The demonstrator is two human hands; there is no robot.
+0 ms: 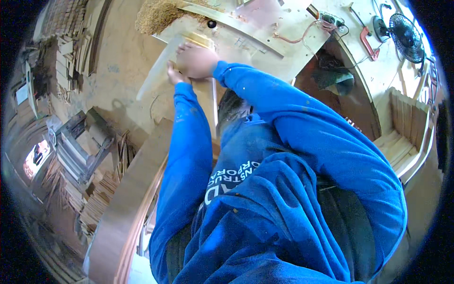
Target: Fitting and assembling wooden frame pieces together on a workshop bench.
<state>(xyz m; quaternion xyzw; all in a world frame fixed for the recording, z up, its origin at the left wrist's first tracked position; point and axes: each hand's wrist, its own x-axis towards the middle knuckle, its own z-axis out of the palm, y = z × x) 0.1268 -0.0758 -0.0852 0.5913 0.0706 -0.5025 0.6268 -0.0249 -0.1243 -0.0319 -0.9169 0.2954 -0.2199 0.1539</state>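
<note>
Both my arms, in blue sleeves, reach forward to a pale work table (pixel 265 19). My left hand (pixel 176 74) and my right hand (pixel 197 61) are close together, the right one farther forward. Their fingers are closed at the edge of a pale board (pixel 158 66), which is smeared by motion. Just beyond the right hand lies a yellowish piece of wood (pixel 201 40). How the fingers sit on the board is partly hidden and blurred. A long straight strip (pixel 231 29) crosses the table ahead of my hands, with a round black part (pixel 211 23) beside it.
Wood shavings (pixel 158 18) are heaped at the table's far left corner. To the right are a cable (pixel 307 38), a red clamp (pixel 368 42), a black fan (pixel 406 38) and a wooden crate (pixel 406 123). Stacked wood strips (pixel 99 208) and a metal machine (pixel 80 146) stand left.
</note>
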